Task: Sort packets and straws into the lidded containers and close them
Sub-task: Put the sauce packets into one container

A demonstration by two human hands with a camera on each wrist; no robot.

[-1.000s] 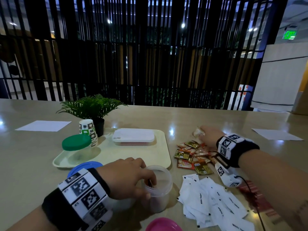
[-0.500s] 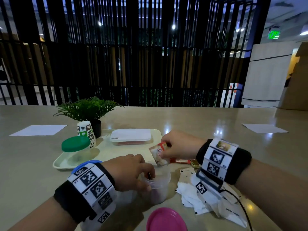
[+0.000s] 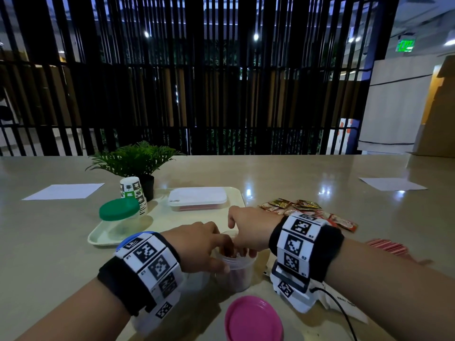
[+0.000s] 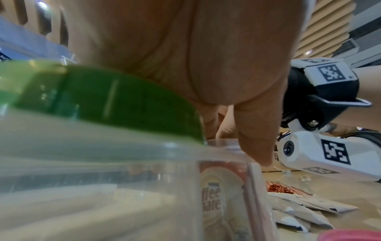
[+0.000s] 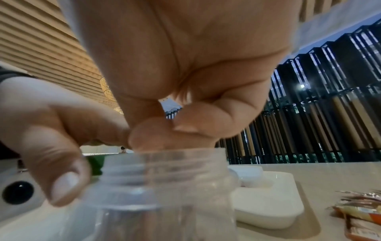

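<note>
A clear open jar (image 3: 240, 276) stands on the table before me. My left hand (image 3: 204, 244) grips its rim, thumb (image 4: 255, 143) on the near side. My right hand (image 3: 248, 230) hovers over the mouth with its fingertips dipped in. The right wrist view shows the right hand (image 5: 164, 135) with thumb and fingers pinched together at the jar (image 5: 164, 179) rim; I cannot see whether anything is between them. A creamer packet (image 4: 218, 200) stands inside the jar. The pink lid (image 3: 253, 321) lies in front. Coloured packets (image 3: 295, 205), white packets (image 4: 305, 210) and red straws (image 3: 386, 247) lie to the right.
A cream tray (image 3: 167, 220) behind the jar carries a green-lidded jar (image 3: 119, 209) and a white-lidded box (image 3: 197, 199). A paper cup (image 3: 131, 188) and a potted plant (image 3: 138, 161) stand at its back. A blue lid (image 3: 130, 239) shows by my left wrist.
My right hand picked a red-and-white packet from the pile on the right and carried it left to the jar's mouth. My left hand stayed on the jar's rim.
</note>
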